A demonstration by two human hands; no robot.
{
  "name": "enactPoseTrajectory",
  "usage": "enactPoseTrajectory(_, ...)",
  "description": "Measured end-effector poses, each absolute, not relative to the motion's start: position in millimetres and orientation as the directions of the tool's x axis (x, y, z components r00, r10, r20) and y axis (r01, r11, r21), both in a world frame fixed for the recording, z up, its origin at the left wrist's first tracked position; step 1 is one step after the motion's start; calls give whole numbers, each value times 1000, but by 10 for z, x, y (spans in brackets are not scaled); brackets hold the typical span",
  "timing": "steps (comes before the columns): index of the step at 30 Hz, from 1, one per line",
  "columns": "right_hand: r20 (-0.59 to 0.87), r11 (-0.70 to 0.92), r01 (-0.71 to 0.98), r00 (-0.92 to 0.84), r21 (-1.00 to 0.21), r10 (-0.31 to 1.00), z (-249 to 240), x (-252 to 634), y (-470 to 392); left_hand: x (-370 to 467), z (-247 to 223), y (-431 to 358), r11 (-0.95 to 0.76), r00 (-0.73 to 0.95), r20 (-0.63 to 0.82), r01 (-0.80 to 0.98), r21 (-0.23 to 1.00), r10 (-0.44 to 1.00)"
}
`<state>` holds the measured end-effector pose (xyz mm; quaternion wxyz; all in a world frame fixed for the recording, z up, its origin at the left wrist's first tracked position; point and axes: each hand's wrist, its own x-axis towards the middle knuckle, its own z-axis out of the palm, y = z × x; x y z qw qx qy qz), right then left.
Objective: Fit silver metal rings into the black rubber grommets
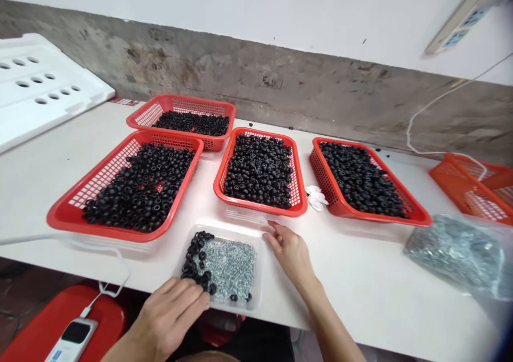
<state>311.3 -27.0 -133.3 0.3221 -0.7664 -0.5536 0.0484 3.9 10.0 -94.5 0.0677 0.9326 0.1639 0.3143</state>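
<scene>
Black rings (202, 255) lie in a clear tub (259, 272), just beyond the left hand's (170, 314) fingers, which are together, their grip hidden; the right hand's (292, 255) thumb and forefinger stand apart beside it. Rings: probably light, stiff, slippery; best pinched across the rim.

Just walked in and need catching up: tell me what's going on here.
A person's left hand lies at a clear tray's near left corner, by black rings; whether its grip holds anything is hidden. The right hand is open beside the far right corner, holding nothing visible. Silvery pieces cover much of the tray. Four red baskets of black rings stand beyond.
</scene>
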Motion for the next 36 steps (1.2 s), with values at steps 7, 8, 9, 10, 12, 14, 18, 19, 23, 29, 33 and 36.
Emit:
enactPoseTrajectory(7, 246, -232, 852, 379, -469, 892, -1344, 3037, -100, -49, -926, 34, -919, 782, 492, 268, 289, 382)
enactPoseTrajectory(8, 254, -213, 845, 372, -490, 893, -1321, 3032, -145, -8, -918, 31, -922, 796, 480, 249, 296, 369)
enactPoseTrajectory(9, 262, -189, 837, 363, -514, 894, -1287, 3022, -203, 45, -915, 30, -923, 808, 466, 237, 304, 361)
enactPoseTrajectory(10, 286, -159, 823, 361, -546, 888, -1241, 3008, -268, 109, -917, 28, -925, 812, 467, 221, 308, 350)
enactPoseTrajectory(12, 378, -93, 750, 432, -655, 819, -1124, 2961, -396, 262, -937, 27, -925, 815, 467, 208, 317, 343)
enactPoseTrajectory(14, 386, -76, 712, 464, -698, 797, -998, 2893, -490, 426, -964, 24, -927, 799, 499, 187, 325, 336)
enactPoseTrajectory(18, 411, 4, 735, 375, -678, 831, -832, 2772, -550, 612, -985, 30, -917, 643, 682, 83, 391, 349)
enactPoseTrajectory(19, 422, 24, 749, 347, -663, 837, -813, 2756, -548, 608, -989, 41, -900, 579, 717, 71, 429, 387)
enactPoseTrajectory(23, 320, 69, 756, 191, -651, 928, -769, 2695, -488, 471, -1057, 139, -767, 327, 697, 185, 615, 638)
enactPoseTrajectory(29, -236, 22, 915, -126, -402, 964, -612, 2426, -183, 361, -1181, 235, -516, 270, 455, 229, 825, 848)
enactPoseTrajectory(33, -359, 58, 976, -131, -208, 924, -517, 2298, -72, 359, -1157, 185, -519, 354, 431, 206, 829, 830)
enactPoseTrajectory(36, -321, 32, 976, -101, -215, 942, -515, 2334, -84, 352, -1099, 146, -558, 340, 471, 234, 796, 814)
